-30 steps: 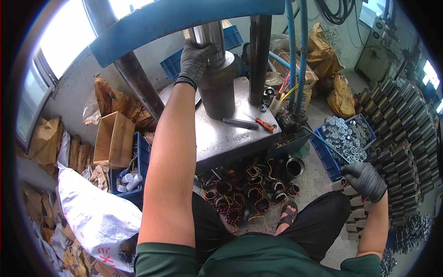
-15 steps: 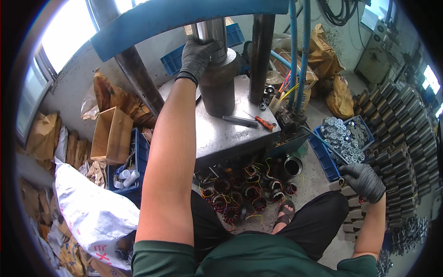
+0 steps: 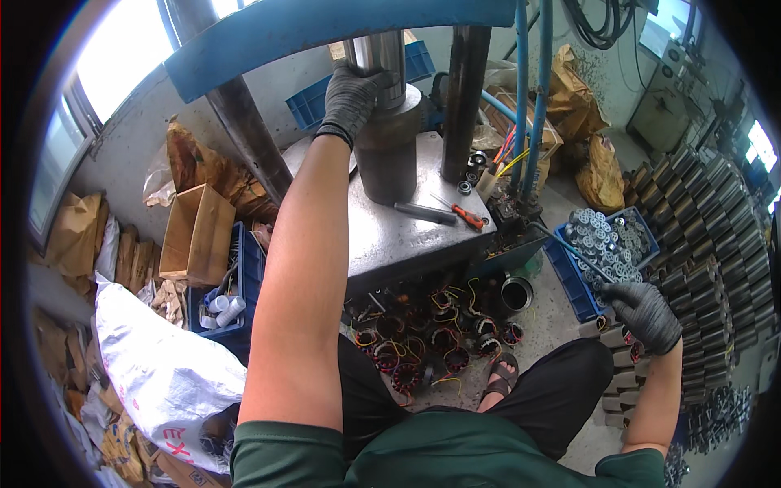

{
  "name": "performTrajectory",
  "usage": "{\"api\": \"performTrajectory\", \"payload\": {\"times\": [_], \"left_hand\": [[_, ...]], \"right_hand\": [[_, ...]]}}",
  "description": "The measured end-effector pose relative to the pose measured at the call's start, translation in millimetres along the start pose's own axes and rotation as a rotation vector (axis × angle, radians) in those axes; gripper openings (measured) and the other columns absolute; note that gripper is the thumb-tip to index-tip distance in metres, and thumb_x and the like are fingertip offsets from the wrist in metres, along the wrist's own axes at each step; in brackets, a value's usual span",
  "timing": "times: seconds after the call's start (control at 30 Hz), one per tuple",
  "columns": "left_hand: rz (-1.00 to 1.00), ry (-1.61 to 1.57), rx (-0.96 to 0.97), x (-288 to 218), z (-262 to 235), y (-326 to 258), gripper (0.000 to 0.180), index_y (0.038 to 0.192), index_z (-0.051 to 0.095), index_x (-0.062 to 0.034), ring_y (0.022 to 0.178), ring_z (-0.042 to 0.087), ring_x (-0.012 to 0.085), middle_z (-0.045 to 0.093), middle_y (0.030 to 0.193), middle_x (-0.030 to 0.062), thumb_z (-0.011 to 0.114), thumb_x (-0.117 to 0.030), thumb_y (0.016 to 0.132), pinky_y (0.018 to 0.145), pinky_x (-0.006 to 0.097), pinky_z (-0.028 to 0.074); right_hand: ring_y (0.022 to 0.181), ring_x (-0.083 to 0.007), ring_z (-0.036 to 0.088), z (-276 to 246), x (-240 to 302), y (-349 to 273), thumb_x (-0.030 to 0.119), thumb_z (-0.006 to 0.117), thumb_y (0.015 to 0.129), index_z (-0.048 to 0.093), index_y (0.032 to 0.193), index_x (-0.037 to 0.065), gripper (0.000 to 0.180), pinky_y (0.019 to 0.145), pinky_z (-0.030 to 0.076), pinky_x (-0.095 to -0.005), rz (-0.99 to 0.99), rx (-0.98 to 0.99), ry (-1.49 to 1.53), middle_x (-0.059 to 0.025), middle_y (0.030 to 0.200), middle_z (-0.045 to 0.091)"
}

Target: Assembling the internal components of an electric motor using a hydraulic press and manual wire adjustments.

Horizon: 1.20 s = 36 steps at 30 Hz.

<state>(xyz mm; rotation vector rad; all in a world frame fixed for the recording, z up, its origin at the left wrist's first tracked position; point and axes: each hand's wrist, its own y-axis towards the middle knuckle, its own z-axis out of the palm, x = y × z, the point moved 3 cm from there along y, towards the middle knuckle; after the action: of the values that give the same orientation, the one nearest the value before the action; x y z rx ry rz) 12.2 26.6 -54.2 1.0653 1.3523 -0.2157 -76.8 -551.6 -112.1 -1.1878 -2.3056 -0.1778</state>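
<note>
My left hand [image 3: 351,102], in a grey glove, is closed round the left side of a shiny metal cylinder [image 3: 387,61]. That cylinder stands on a thick, dark round metal block [image 3: 387,167] on the press's steel table [image 3: 374,248]. Its upper end passes behind the blue crossbeam [image 3: 342,37]. Over at the right, my gloved right hand [image 3: 648,315] has its fingers curled round the end of a long thin lever [image 3: 573,252]. A dark metal bar [image 3: 425,213] and a red-handled screwdriver [image 3: 468,216] lie on the steel table.
Wound motor stators [image 3: 443,337] with coloured wires cover the floor before my feet. A blue crate [image 3: 567,281] of metal parts sits by the lever, beside stacked metal tubes [image 3: 708,211]. To the left are a wooden box [image 3: 195,236] and a white sack [image 3: 163,366].
The view has shifted slightly. My right hand sits a little higher with the lever end. My left hand keeps its place on the shiny cylinder.
</note>
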Motion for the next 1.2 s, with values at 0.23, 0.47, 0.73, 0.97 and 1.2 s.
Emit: {"api": "performTrajectory", "payload": {"times": [0.23,0.47,0.73,0.97,1.2], "left_hand": [[-0.021,-0.052,0.072,-2,2,1,0.061,0.106,0.062,0.0035,0.088,0.073,0.0225,0.074,0.093,0.0160,0.096,-0.025,0.065,0.084,0.035,0.058],[0.210,-0.091,0.028,-3,10,5,0.088,0.134,0.037,0.0051,0.110,0.069,0.0274,0.067,0.118,0.0219,0.091,-0.019,0.069,0.097,0.038,0.056],[0.213,0.107,-0.002,-6,4,12,0.087,0.135,0.038,0.0076,0.111,0.069,0.0321,0.066,0.121,0.0255,0.087,-0.026,0.073,0.098,0.040,0.057],[0.282,0.038,-0.089,-16,1,-1,0.074,0.126,0.044,0.0067,0.096,0.069,0.0245,0.066,0.110,0.0177,0.089,-0.021,0.075,0.082,0.037,0.060],[0.132,-0.147,0.050,-31,6,-53,0.083,0.132,0.040,0.0033,0.110,0.066,0.0242,0.063,0.121,0.0185,0.089,-0.018,0.068,0.094,0.037,0.057]], "right_hand": [[0.091,-0.0214,0.072,-4,5,1,0.000,0.064,0.089,0.072,0.118,-0.003,0.030,0.085,0.056,-0.0337,-0.068,-0.229,-0.024,-0.0140,0.100,0.076],[0.090,-0.0324,0.075,-51,28,64,0.014,0.069,0.093,0.073,0.108,-0.002,0.023,0.080,0.058,-0.0389,-0.186,-0.682,-0.221,-0.0225,0.099,0.074],[0.097,-0.0382,0.072,-115,74,155,0.048,0.058,0.101,0.071,0.116,0.000,0.052,0.085,0.055,-0.0441,-0.184,-0.851,-0.343,-0.0229,0.102,0.073],[0.111,-0.0433,0.067,-142,65,201,0.082,0.040,0.092,0.033,0.159,0.004,0.103,0.096,0.050,-0.0492,0.075,-0.785,-0.327,-0.0296,0.109,0.070],[0.113,-0.0384,0.068,-158,59,189,0.084,0.052,0.085,0.065,0.132,-0.001,0.098,0.101,0.051,-0.0464,0.208,-0.725,-0.310,-0.0270,0.116,0.071]]}}
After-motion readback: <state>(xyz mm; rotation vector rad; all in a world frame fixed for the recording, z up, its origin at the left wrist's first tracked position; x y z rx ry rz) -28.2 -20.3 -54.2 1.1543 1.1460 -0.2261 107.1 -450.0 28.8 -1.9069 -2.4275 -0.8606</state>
